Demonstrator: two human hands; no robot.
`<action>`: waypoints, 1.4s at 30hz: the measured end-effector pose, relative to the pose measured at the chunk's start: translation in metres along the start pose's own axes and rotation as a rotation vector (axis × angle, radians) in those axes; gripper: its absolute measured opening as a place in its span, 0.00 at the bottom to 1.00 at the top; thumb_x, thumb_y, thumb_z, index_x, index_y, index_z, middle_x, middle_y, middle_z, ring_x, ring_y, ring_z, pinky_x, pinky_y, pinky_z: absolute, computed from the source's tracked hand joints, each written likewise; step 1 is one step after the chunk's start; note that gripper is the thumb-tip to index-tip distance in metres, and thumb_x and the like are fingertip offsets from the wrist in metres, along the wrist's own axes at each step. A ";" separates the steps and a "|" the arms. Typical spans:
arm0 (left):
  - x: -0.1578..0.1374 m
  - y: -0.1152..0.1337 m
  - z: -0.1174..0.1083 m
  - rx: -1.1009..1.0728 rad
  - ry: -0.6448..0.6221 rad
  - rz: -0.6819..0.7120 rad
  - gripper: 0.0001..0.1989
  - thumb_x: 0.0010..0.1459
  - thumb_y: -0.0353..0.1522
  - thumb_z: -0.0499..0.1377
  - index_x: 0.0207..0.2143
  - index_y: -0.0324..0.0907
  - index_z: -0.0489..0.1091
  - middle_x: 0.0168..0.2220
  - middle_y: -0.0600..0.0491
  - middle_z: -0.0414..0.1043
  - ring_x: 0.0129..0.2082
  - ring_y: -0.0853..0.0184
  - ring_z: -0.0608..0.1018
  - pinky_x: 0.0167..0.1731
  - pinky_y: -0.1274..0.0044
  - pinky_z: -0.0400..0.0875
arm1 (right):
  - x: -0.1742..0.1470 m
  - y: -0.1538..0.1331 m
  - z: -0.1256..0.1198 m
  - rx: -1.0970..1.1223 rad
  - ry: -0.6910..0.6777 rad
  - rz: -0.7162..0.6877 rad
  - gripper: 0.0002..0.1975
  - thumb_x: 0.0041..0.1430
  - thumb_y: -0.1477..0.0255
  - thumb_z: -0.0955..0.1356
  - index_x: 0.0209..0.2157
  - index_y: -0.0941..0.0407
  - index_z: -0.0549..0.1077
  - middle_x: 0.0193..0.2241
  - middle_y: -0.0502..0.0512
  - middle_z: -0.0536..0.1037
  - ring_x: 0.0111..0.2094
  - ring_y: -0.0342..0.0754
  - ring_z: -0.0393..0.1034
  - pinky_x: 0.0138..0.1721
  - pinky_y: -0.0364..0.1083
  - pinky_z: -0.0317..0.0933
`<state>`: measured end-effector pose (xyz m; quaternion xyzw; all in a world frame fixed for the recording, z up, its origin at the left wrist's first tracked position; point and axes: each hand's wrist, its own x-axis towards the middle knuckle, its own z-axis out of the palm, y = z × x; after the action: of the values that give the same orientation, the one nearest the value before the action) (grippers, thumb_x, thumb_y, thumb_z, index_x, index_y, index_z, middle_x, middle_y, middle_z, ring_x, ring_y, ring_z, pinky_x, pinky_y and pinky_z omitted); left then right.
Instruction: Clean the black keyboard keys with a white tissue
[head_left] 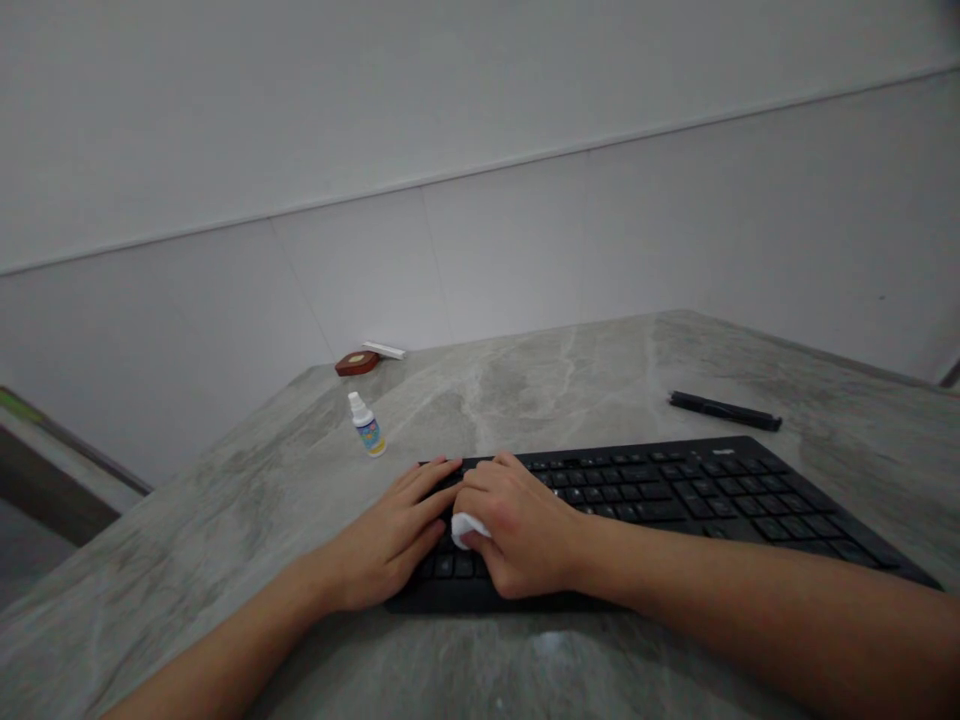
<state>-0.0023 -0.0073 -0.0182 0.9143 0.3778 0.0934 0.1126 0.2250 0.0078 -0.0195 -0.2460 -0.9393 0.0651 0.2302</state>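
Observation:
A black keyboard [675,508] lies on the grey marbled table [187,560], its right end reaching toward the lower right. My left hand [396,540] rests on the keyboard's left end with the fingers stretched out over the keys. Beside it, touching or nearly touching its fingers, my right hand [517,525] is closed around a crumpled white wipe [468,527], which looks like tissue or cloth. Part of the wipe shows below the curled fingers, over the left-hand keys. The keys under both hands are hidden.
Just beyond my left hand stands a small white spray bottle [367,425] with a colourful label. A brown case [357,363] and a white strip-like object [384,350] lie at the far left edge. Behind the keyboard is a black pen-like object [724,411]. A pale wall [510,250] borders the table.

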 end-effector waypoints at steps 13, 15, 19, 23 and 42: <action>0.000 0.000 0.000 -0.007 0.027 0.027 0.22 0.72 0.30 0.46 0.66 0.46 0.58 0.71 0.48 0.49 0.70 0.55 0.54 0.68 0.56 0.50 | 0.000 -0.001 0.000 0.023 -0.042 -0.062 0.05 0.59 0.73 0.68 0.37 0.59 0.74 0.41 0.61 0.78 0.44 0.54 0.70 0.44 0.51 0.59; 0.000 0.000 0.001 -0.006 0.023 0.027 0.22 0.72 0.30 0.46 0.66 0.46 0.57 0.71 0.48 0.49 0.70 0.55 0.54 0.68 0.55 0.50 | -0.001 -0.001 0.000 0.025 -0.040 -0.058 0.06 0.59 0.73 0.68 0.37 0.60 0.74 0.41 0.61 0.78 0.44 0.54 0.70 0.45 0.52 0.58; -0.001 0.000 0.001 -0.002 0.004 0.014 0.22 0.72 0.30 0.45 0.66 0.46 0.56 0.71 0.47 0.48 0.70 0.55 0.53 0.68 0.55 0.49 | -0.003 0.000 0.003 0.020 0.009 -0.026 0.06 0.62 0.73 0.66 0.38 0.59 0.74 0.40 0.60 0.77 0.44 0.54 0.70 0.45 0.52 0.58; -0.001 0.000 0.001 -0.014 -0.003 0.005 0.23 0.72 0.31 0.44 0.67 0.45 0.55 0.71 0.46 0.47 0.70 0.55 0.52 0.68 0.54 0.49 | -0.002 0.001 0.003 0.061 -0.030 -0.087 0.04 0.59 0.74 0.68 0.36 0.59 0.74 0.40 0.59 0.78 0.45 0.53 0.70 0.46 0.52 0.59; 0.000 0.001 0.001 -0.006 0.027 0.012 0.23 0.71 0.29 0.46 0.66 0.47 0.57 0.70 0.48 0.50 0.70 0.55 0.54 0.68 0.56 0.50 | 0.000 0.001 0.001 0.070 -0.003 -0.025 0.04 0.52 0.75 0.67 0.32 0.58 0.73 0.36 0.59 0.78 0.41 0.53 0.71 0.43 0.51 0.58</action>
<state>-0.0013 -0.0083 -0.0191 0.9149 0.3735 0.1075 0.1095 0.2246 0.0087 -0.0206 -0.2259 -0.9398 0.0956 0.2379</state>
